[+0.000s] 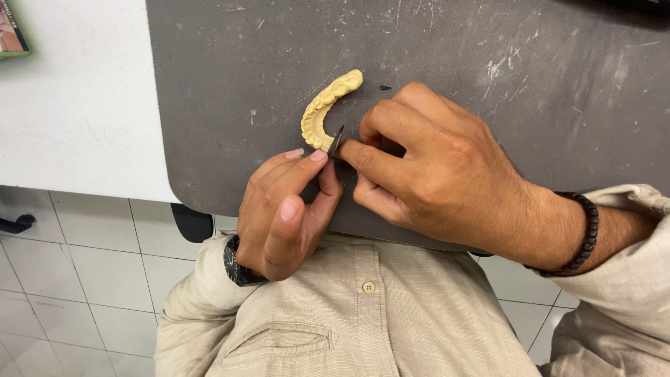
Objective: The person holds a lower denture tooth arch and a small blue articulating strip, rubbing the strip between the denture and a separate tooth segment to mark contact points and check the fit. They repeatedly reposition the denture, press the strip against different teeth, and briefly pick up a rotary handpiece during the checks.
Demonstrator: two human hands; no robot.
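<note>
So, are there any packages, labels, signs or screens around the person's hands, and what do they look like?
Printed card or booklet: top left corner on the white table, mostly cut off; flat, green-edged with a reddish-brown picture.
Wristwatch: on the left wrist, dark round case; its face is turned away.
No packages, signs or screens otherwise.
</note>
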